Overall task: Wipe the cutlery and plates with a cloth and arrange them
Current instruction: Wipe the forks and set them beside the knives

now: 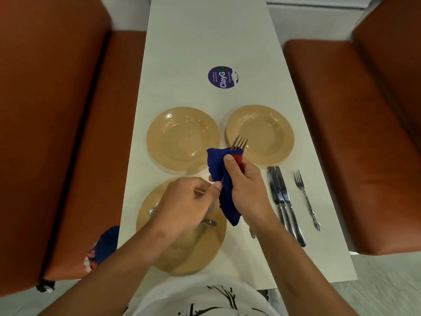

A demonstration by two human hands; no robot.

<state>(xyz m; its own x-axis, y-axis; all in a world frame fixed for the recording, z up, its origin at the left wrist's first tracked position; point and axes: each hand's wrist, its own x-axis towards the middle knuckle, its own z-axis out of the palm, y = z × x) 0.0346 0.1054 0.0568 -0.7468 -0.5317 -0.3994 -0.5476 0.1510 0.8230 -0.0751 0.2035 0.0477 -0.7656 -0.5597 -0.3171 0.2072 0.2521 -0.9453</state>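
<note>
Tan plate (pixel 182 254) lies nearest me at lower centre on the white worktop (pixel 193 42), with cutlery pieces on it, partly hidden under my left hand (pixel 184 206). That hand pinches a fork's handle end. My right hand (pixel 241 181) grips a blue cloth (pixel 218 169) wrapped round the fork (pixel 239 142), tines protruding above. Right of centre lie three knives (pixel 282 197) side by side and a second fork (pixel 306 197), apart. Farther off sit two more plates, left (pixel 182 137) and right (pixel 262 131), then a purple round sticker (pixel 222 76).
</note>
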